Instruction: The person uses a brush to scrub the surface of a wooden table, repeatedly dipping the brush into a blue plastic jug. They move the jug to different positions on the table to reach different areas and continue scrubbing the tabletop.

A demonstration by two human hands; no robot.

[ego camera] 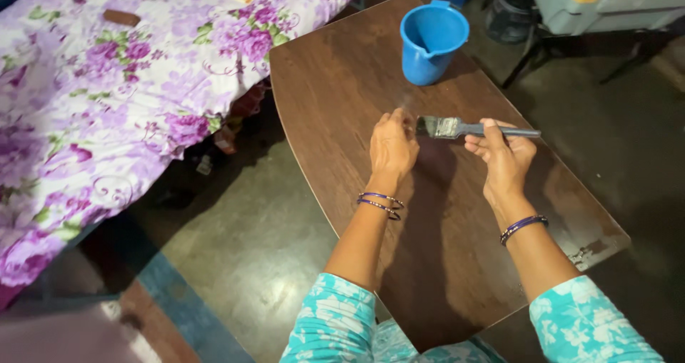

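We find the right hand [503, 156] clamped around the grey handle of a flat paintbrush [464, 128], held level just above the brown wooden counter [457, 263], bristles pointing toward the left hand [391, 147]. The left hand lies palm down, fingers extended and holding nothing, its fingertips just beside the bristles. We note a blue plastic bucket [430, 42] standing upright near the counter's far end, apart from both hands. A bed [107, 106] with a purple floral sheet stands to the left, separated from the counter by bare floor.
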